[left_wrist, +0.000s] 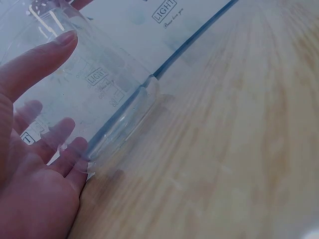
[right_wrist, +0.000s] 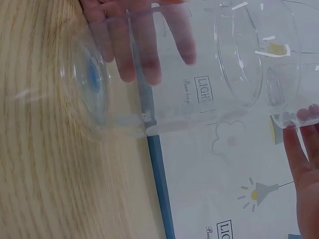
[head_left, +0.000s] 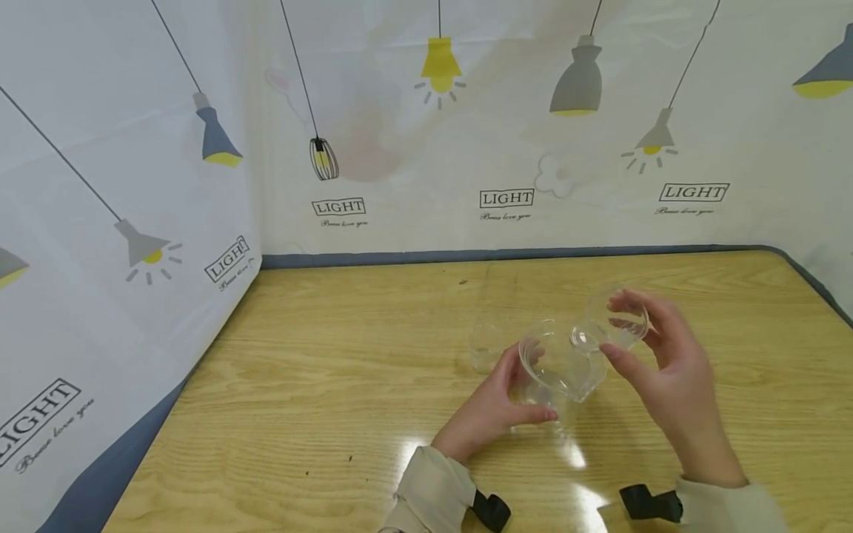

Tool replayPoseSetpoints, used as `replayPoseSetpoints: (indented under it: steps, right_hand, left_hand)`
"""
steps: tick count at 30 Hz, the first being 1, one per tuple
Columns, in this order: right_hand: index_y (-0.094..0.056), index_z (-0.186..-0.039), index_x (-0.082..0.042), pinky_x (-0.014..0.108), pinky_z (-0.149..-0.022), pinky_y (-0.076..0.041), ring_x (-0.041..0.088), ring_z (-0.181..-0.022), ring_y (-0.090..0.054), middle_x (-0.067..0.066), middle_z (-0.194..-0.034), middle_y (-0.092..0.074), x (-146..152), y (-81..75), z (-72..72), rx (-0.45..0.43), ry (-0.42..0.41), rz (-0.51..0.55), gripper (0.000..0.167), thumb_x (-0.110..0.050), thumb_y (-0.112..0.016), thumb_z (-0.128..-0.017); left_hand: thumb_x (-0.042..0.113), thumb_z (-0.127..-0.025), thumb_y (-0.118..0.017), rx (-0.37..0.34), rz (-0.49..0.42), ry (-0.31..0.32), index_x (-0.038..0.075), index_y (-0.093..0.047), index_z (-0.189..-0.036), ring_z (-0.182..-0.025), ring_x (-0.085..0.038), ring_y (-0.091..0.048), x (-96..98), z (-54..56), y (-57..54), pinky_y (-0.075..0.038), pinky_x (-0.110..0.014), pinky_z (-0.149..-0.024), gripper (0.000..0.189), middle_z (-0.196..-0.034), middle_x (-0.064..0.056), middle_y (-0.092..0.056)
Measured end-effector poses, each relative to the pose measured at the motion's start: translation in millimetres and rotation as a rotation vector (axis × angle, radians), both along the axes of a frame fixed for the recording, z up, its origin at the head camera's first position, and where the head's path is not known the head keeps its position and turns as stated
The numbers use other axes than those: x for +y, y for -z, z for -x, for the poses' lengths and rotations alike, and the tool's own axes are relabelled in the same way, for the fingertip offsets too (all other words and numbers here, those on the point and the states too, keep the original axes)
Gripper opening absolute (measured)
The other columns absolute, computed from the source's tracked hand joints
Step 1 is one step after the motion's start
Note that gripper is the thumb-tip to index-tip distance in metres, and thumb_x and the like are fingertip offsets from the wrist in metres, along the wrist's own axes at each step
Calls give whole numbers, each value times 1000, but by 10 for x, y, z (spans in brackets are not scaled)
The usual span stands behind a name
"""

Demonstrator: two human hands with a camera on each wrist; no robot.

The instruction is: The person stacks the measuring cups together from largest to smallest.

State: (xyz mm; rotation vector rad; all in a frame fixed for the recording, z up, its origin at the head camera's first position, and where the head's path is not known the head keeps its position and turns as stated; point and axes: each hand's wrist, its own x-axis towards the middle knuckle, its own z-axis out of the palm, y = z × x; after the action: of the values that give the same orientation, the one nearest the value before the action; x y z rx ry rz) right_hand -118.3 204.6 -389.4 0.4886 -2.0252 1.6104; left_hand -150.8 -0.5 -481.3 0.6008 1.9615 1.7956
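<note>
A large clear beaker (head_left: 556, 363) with a pouring lip and faint markings stands close over the table, its rim toward the head camera. My left hand (head_left: 489, 407) grips its side, thumb in front and fingers behind; they show through the wall in the right wrist view. My right hand (head_left: 673, 370) pinches a smaller clear vessel (head_left: 597, 326) between thumb and fingers. That vessel is tilted, and one end overlaps the beaker's right rim in the head view. In the right wrist view its rounded wall (right_wrist: 279, 94) shows just beyond the beaker's rim. I cannot tell whether either holds liquid.
Behind and left of the large beaker, a faint clear vessel (head_left: 485, 352) stands on the wooden table (head_left: 300, 385). A white lamp-print cloth (head_left: 413, 170) with a dark blue edge borders the back and sides. Black wrist straps (head_left: 493, 511) hang near the sleeves.
</note>
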Motion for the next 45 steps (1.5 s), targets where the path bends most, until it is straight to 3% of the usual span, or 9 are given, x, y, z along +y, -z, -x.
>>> replayPoseSetpoints:
  steps: [7, 19, 28, 41, 43, 45]
  right_hand:
    - [-41, -126, 5, 22, -89, -40, 21, -109, -45, 20, -117, -45, -64, 12, 12, -13, -46, -42, 62, 18, -63, -70]
    - [-46, -127, -13, 22, -93, -37, 19, -109, -46, 1, -119, -47, -105, 28, 2, -160, -19, -166, 64, 6, -71, -71]
    - [-47, -126, -17, 16, -94, -33, 11, -113, -45, 1, -118, -49, -87, 86, 33, -131, -4, -254, 65, -1, -75, -69]
    - [-48, -126, -19, 12, -93, -29, 8, -115, -40, -7, -127, -43, -106, 137, 55, -173, 8, -353, 61, -12, -75, -71]
    - [-47, -126, -22, 12, -93, -29, 8, -115, -40, -8, -128, -41, -102, 142, 50, -187, 13, -369, 61, -15, -75, -72]
    - [-47, -126, -25, 20, -94, -32, 8, -117, -38, -9, -130, -40, -96, 144, 50, -199, 15, -382, 62, -16, -75, -72]
  left_hand:
    - [30, -68, -78, -8, 14, -9, 44, -20, -134, -122, -6, -33, 11, 1, -11, -29, -39, -98, 89, -134, 17, -35]
    - [31, -67, -78, 17, 20, -38, 43, -16, -136, -125, -8, -29, 61, -32, -58, -27, -38, -100, 93, -135, 18, -30]
    - [38, -65, -78, 62, 85, -86, 43, -18, -135, -124, -8, -29, 104, -59, -101, -27, -36, -100, 92, -134, 18, -27]
    - [35, -65, -79, 53, 56, -105, 39, -23, -134, -119, -6, -34, 116, -72, -93, -31, -29, -96, 88, -128, 15, -30]
    - [35, -66, -78, 56, 57, -102, 39, -23, -133, -119, -7, -34, 115, -71, -87, -32, -28, -96, 87, -128, 15, -30]
    - [35, -66, -78, 59, 61, -103, 40, -23, -133, -119, -7, -34, 115, -70, -83, -32, -29, -96, 87, -128, 15, -30]
